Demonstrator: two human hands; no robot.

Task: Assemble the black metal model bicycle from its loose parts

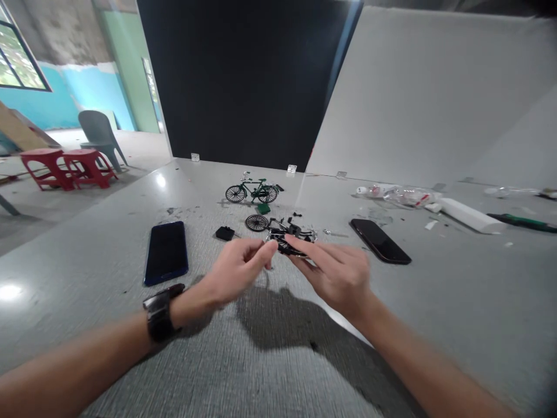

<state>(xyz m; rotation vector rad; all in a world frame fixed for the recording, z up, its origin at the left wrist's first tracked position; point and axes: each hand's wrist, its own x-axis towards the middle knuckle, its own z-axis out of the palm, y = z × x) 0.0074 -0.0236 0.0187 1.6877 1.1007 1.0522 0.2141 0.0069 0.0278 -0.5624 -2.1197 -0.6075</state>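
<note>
My right hand point(333, 270) grips a small black model bicycle point(292, 233) between thumb and fingers, just above the table. Close to its left side is my left hand point(241, 264), with thumb and fingers pressed together; whatever it pinches is hidden. A loose black spoked wheel point(257, 223) lies behind the left hand. Beyond it stands a finished-looking green model bicycle point(252, 190), with a small green piece point(263, 208) in front of it. A little black box-shaped part point(225, 233) rests left of the wheel.
A blue-edged phone point(166, 253) lies at left, a dark phone point(380, 240) at right. Farther right are clear plastic packaging point(398, 194), a white tube-like object point(472, 216) and a green-and-black tool point(524, 222). A black panel point(243, 81) rises at the table's back.
</note>
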